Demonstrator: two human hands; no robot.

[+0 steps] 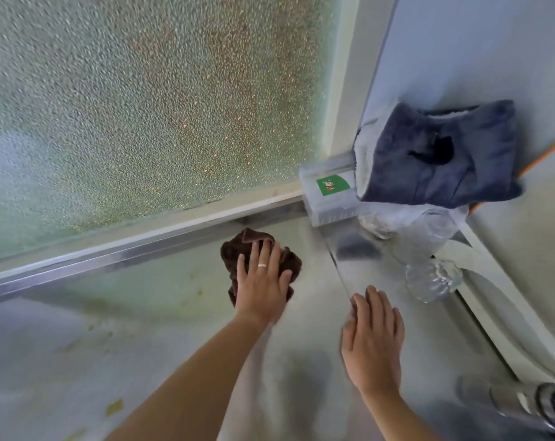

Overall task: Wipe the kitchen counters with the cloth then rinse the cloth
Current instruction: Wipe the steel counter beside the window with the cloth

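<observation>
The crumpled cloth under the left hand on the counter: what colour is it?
Dark brown. The crumpled cloth shows best in the head view, pressed flat by the left hand.

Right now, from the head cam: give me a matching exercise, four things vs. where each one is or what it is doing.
Things:
1. brown cloth
2. blue towel
3. left hand
4. right hand

Places or states:
A. hangs against the wall at the right, above the clear box with a green label
B. lies flat, fingers straight, on the metal surface by the edge
C. bunched on the counter near the window track
D. presses down on the cloth, a ring on one finger

Pairs: 1-C, 2-A, 3-D, 4-B
</observation>
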